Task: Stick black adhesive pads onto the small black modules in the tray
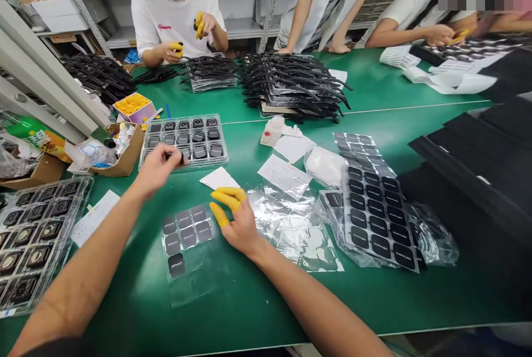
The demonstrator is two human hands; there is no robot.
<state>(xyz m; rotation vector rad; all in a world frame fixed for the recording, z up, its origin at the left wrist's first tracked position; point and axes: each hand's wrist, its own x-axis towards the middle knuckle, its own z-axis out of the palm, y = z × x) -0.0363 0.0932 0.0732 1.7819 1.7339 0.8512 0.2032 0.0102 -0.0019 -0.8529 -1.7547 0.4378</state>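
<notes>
My left hand (157, 171) is closed over the near edge of a clear plastic tray (224, 153), pinching a small black watch case (179, 158), partly hidden by the fingers. Rows of dark square watch cases (199, 152) fill the tray's pockets. My right hand (239, 221) wears yellow finger cots; its thumb and fingers are apart, with nothing seen between them. Just left of it lies a clear sheet (195, 285) bearing several black square stickers (176, 264) with white lettering. A white folded paper (219, 178) lies beyond the right fingertips.
Another tray of watches (35, 257) sits at the left. Sticker sheets (378, 215), clear film (291, 235) and a white bottle (272, 131) lie to the right. Cartons (127, 160) and a box of yellow finger cots (133, 106) stand at left. Co-workers work across the table (266, 301) beside stacked black straps (291, 82).
</notes>
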